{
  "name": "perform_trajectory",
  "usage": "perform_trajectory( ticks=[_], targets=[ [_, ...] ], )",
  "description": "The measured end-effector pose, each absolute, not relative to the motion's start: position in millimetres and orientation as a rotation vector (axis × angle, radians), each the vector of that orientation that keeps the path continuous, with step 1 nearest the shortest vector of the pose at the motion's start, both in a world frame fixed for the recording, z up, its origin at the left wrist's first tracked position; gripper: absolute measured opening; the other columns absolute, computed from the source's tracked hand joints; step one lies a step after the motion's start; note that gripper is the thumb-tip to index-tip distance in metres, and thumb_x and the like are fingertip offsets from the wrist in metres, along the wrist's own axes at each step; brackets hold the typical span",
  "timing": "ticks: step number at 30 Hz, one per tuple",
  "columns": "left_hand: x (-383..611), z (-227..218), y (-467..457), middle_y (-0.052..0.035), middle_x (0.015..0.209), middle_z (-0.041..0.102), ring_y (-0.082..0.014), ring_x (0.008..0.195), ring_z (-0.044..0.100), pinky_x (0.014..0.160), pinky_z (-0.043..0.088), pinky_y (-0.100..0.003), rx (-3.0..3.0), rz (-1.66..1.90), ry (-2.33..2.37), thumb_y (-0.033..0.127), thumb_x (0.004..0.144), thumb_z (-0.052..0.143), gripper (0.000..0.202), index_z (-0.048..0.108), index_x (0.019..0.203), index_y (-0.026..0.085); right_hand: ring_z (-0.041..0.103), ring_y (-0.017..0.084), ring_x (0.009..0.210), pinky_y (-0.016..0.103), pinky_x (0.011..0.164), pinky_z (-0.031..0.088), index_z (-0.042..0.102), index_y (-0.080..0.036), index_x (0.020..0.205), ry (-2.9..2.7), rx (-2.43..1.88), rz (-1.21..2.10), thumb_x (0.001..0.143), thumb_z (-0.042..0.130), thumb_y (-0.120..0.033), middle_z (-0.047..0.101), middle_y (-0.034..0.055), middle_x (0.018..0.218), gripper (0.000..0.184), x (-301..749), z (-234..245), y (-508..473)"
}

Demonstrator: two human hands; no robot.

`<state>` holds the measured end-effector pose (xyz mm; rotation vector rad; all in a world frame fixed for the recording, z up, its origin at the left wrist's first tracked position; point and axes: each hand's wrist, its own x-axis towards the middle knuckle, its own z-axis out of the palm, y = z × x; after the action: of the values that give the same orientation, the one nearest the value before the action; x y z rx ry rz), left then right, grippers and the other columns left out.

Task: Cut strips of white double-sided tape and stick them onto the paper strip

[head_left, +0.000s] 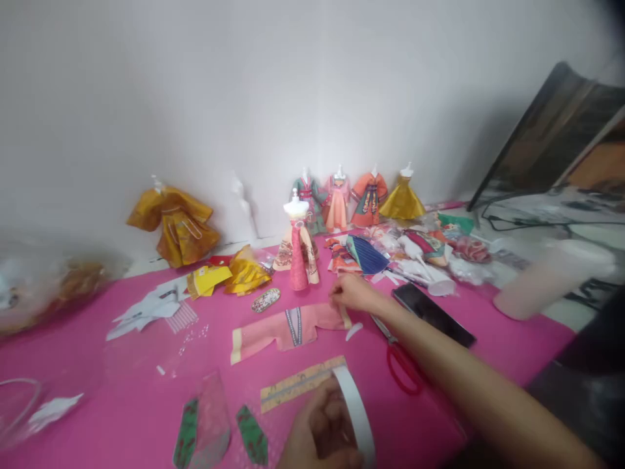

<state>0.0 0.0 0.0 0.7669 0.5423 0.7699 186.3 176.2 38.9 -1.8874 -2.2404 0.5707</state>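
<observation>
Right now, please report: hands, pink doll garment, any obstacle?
Left hand holds white ring-shaped roll. Pink garment spread flat, right hand at its sleeve. Possible obstacle: red-handled scissors beside right forearm.

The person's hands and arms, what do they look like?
The left hand and right hand are bare, with no gloves. The right forearm has no sleeve, watch or bracelet showing. It's too blurry to tell about rings.

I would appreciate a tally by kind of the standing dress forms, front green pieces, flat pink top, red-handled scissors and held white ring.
Clothed standing dress forms: 6
Bare standing dress form: 1
Green front pieces: 2
Flat pink top: 1
Red-handled scissors: 1
White ring in left hand: 1
Total: 12
</observation>
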Motion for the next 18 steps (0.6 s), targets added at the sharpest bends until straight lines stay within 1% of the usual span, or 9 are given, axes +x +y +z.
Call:
perform_trajectory(
  ticks=[5, 8, 10, 14, 18],
  targets=[
    [-1, 9, -5, -0.0068, 0.086, 0.070, -0.0244, 0.078, 0.067, 0.067, 0.050, -0.032, 0.795, 0.728, 0.516, 0.040, 0.054, 0.092, 0.069, 0.066, 0.116, 0.023, 0.066, 0.020, 0.096, 0.041, 0.084, 0.055, 0.065, -0.017, 0.109, -2.267, -1.917, 0.566, 0.095, 0.061, -0.033, 0.067, 0.0066, 0.111, 0.022, 163, 30, 163],
    [-3, 13, -6, -0.0071, 0.086, 0.070, -0.0251, 0.080, 0.067, 0.070, 0.050, -0.034, 0.803, 0.716, 0.515, 0.040, 0.056, 0.092, 0.070, 0.065, 0.118, 0.024, 0.067, 0.020, 0.092, 0.039, 0.081, 0.056, 0.065, -0.015, 0.107, -2.240, -1.895, 0.596, 0.094, 0.062, -0.033, 0.068, 0.0058, 0.107, 0.022, 155, 28, 161],
    [-4, 13, -5, -0.0067, 0.085, 0.070, -0.0250, 0.079, 0.067, 0.070, 0.050, -0.034, 0.817, 0.711, 0.510, 0.040, 0.056, 0.091, 0.068, 0.066, 0.117, 0.024, 0.067, 0.019, 0.089, 0.038, 0.079, 0.057, 0.066, -0.015, 0.104, -2.200, -1.855, 0.623, 0.094, 0.062, -0.033, 0.068, 0.0048, 0.104, 0.021, 153, 31, 159],
    [-5, 10, -3, -0.0048, 0.084, 0.069, -0.0223, 0.078, 0.065, 0.069, 0.049, -0.031, 0.828, 0.694, 0.467, 0.037, 0.059, 0.091, 0.064, 0.067, 0.117, 0.025, 0.067, 0.017, 0.084, 0.035, 0.075, 0.057, 0.067, -0.014, 0.097, -2.042, -1.764, 0.650, 0.094, 0.063, -0.030, 0.069, 0.0032, 0.097, 0.017, 166, 51, 155],
    [-7, 6, -4, -0.0020, 0.086, 0.068, -0.0176, 0.079, 0.063, 0.070, 0.047, -0.026, 0.794, 0.674, 0.429, 0.029, 0.060, 0.091, 0.063, 0.067, 0.118, 0.028, 0.066, 0.014, 0.075, 0.030, 0.068, 0.057, 0.067, -0.013, 0.093, -1.765, -1.798, 0.612, 0.093, 0.064, -0.027, 0.069, 0.0013, 0.090, 0.014, 206, 78, 153]
  ],
)
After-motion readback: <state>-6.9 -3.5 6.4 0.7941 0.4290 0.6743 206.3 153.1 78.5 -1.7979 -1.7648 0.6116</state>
